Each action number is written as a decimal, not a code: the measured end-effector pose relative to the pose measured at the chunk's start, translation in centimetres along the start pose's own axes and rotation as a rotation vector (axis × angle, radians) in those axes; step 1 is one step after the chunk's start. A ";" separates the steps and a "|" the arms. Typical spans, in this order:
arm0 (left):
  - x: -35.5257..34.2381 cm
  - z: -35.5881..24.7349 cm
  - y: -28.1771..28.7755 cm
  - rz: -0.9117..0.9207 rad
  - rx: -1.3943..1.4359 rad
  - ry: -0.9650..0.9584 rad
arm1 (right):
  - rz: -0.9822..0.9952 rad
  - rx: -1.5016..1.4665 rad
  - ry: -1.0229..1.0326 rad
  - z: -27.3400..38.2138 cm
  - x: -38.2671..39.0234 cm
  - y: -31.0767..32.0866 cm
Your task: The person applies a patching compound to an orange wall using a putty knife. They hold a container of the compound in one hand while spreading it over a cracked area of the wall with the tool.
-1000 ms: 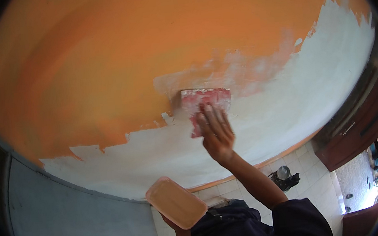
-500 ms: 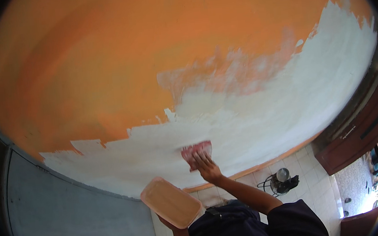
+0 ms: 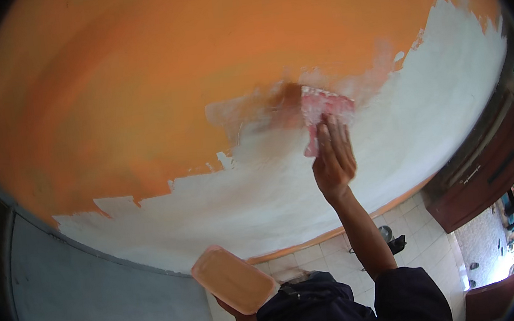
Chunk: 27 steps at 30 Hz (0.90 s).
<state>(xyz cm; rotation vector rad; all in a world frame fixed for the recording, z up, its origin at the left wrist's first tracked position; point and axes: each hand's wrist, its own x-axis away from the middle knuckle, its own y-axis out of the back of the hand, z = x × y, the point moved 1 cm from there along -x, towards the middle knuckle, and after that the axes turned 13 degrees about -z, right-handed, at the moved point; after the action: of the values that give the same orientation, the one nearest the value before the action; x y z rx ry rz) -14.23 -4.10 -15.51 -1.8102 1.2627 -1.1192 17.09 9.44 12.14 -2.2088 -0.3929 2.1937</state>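
Note:
My right hand (image 3: 334, 160) is raised in front of the wall, its fingers pressed over a pink-red plastic putty spreader (image 3: 325, 105) smeared with white. The spreader's wide edge is up near the border between white filler (image 3: 260, 191) and orange paint (image 3: 139, 97), where the coat is thin and streaky. Low at the body, my left hand (image 3: 229, 308) supports a shallow, rounded rectangular peach-coloured tray (image 3: 234, 279). Most of that hand is hidden beneath it. The tray is tilted, and I cannot tell how much filler is in it.
A grey door or panel (image 3: 96, 293) stands at the left. Behind my right forearm, a metal stand with a container and a black item (image 3: 396, 244) rests on the pale tiled floor (image 3: 423, 249). At the right, a brown door (image 3: 484, 176) stands beside a bright opening to outdoors.
My right hand has moved up and to the right with the spreader, from the lower white area to the streaky border. My left hand and the tray have stayed nearly still.

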 end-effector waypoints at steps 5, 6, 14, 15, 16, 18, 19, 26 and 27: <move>0.1 0.5 -1.5 0.041 0.062 0.052 | 0.310 -0.333 -0.197 2.0 12.6 1.5; -0.1 0.7 -1.4 0.030 -0.005 0.018 | 0.395 -0.381 -0.210 2.8 15.5 3.0; -0.2 -0.3 1.2 -0.037 0.033 0.013 | 0.402 -0.364 -0.213 7.2 14.9 8.7; 0.0 -0.3 0.3 -0.027 0.087 0.066 | 0.357 -0.338 -0.207 6.3 13.4 7.9; 0.2 -0.5 0.0 -0.023 0.104 0.078 | 0.323 -0.298 -0.198 5.9 12.1 7.1; 0.3 -0.5 -0.7 -0.017 0.095 0.087 | 0.250 -0.197 -0.172 4.9 10.4 6.1; 0.3 -0.4 -1.0 -0.015 0.073 0.073 | 0.227 -0.176 -0.174 4.6 10.4 5.8; 0.2 -0.5 -0.2 -0.045 -0.085 -0.007 | 0.236 -0.088 -0.147 5.1 12.6 0.6; 0.0 -0.7 -0.6 -0.038 -0.062 -0.002 | 0.281 -0.076 -0.150 5.1 14.0 -0.7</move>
<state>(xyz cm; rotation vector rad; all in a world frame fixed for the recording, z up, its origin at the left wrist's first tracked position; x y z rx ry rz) -14.61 -3.93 -14.69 -1.8877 1.2798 -1.1098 11.84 11.75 -1.64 -2.2679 -0.1776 2.5355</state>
